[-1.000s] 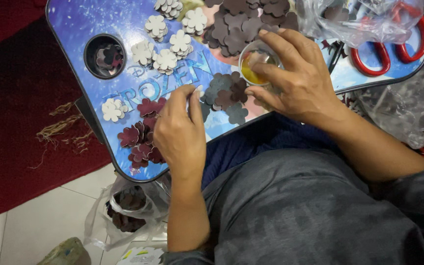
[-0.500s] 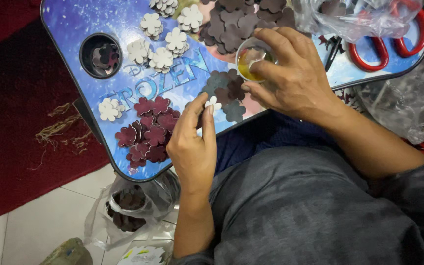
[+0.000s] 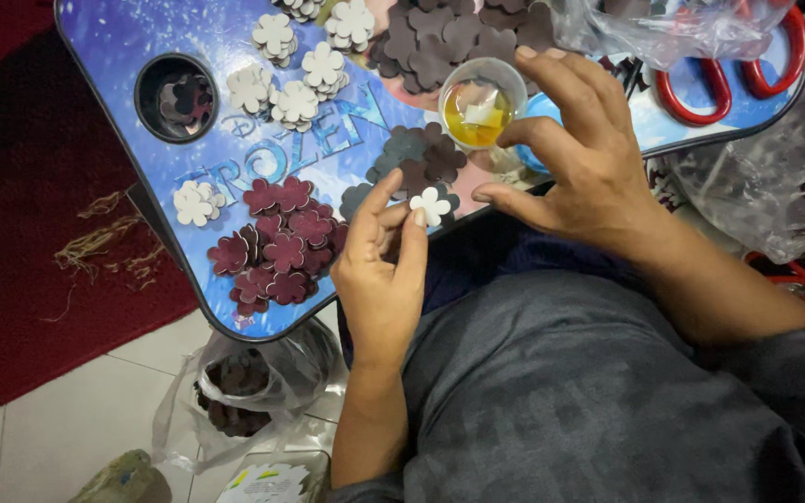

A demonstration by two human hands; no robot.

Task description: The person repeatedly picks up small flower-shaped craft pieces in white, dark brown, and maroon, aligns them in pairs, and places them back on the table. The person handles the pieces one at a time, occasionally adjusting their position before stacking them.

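Head view: left hand w/ white flower cutout at tray edge.

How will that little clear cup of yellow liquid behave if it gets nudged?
The clear cup looks small and light, so it would probably slide or tip easily. It is open-topped, so the yellow liquid would likely spill. The right hand rests beside it.

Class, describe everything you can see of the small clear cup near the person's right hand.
The small clear cup is round, open-topped and looks like thin see-through plastic. It stands upright on the blue lap tray, among dark flower cutouts. Inside is a yellow-orange liquid with a pale, whitish piece lying in it. The right hand curls around its right side, one fingertip at the rim; whether it actually grips the cup is hard to tell. Nothing covers the cup.
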